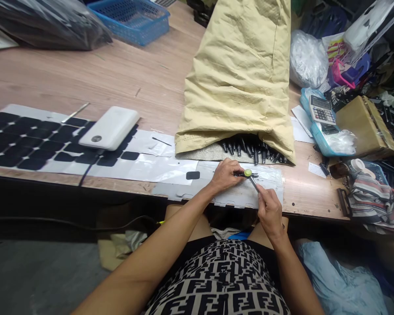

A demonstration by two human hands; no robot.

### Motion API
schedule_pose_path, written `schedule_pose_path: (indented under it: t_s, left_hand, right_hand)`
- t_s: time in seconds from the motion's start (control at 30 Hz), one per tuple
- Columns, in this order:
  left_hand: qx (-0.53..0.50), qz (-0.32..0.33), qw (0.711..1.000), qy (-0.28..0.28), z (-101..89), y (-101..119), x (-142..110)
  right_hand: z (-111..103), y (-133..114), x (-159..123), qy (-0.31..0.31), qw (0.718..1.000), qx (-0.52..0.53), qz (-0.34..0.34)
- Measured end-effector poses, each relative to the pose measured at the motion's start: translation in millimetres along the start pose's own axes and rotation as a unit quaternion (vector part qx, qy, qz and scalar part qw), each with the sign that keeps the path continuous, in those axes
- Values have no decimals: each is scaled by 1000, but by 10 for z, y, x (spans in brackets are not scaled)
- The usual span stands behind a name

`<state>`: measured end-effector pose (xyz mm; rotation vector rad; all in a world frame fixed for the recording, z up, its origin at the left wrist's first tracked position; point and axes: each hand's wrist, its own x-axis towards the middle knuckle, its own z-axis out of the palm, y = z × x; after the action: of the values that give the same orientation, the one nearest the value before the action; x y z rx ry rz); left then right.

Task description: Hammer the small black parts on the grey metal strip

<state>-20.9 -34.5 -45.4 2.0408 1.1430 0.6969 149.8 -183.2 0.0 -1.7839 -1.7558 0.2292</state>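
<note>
My left hand (226, 174) rests on a clear plastic sheet (170, 168) at the table's front edge, fingers closed on a small black part with a round yellow-green cap (248, 173). My right hand (269, 209) is closed round a thin metal tool (253, 183) whose tip meets that part. Just behind the hands, several black plug-like pieces (249, 150) spill from the mouth of a tan sack (241, 78) lying on the table.
A sheet of black pads (22, 142) with a white power bank (109, 127) lies at left. A blue basket (131, 17) and dark bag (49, 22) stand at the back. A calculator (321, 109), cardboard box (367, 127) and clutter crowd the right.
</note>
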Motion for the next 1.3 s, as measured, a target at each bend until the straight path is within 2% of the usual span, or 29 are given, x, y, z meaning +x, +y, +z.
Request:
schedule_pose_path:
  t_s: [0.17,0.33,0.47,0.57,0.73,0.97,1.07,1.13,1.17,1.23,1.3]
  left_hand:
    - [-3,8,1000,-6,-17,28,-2]
    - [4,4,1000,-3,-13,40,0]
    - [6,-1,1000,-3,-6,41,0]
    - [8,-2,1000,-3,-9,38,-1]
    - [8,4,1000,-14,-14,32,-26]
    - [-5,29,999,-27,-28,-55,-3]
    - [-45,31,998,-36,-120,38,-99]
    - [-112,39,991,-69,-182,179,-315]
    - [-154,47,981,-105,-195,257,-469]
    - [-240,46,947,-210,-151,382,-831]
    - [-269,0,908,-321,-1,412,-1180]
  right_hand:
    - [-101,0,30,20,1000,-4,9]
    - [-111,38,14,11,1000,-12,3]
    - [-120,217,62,35,998,-28,34]
    - [-149,453,140,83,989,-110,56]
    - [-137,789,187,105,965,-240,24]
    - [-69,876,164,110,963,-245,27]
    - [-65,874,161,104,964,-240,38]
    - [-66,871,157,101,965,-240,41]
    - [-66,870,154,99,965,-240,42]
    - [-66,869,150,96,965,-242,41]
    - [-65,870,149,96,965,-241,43]
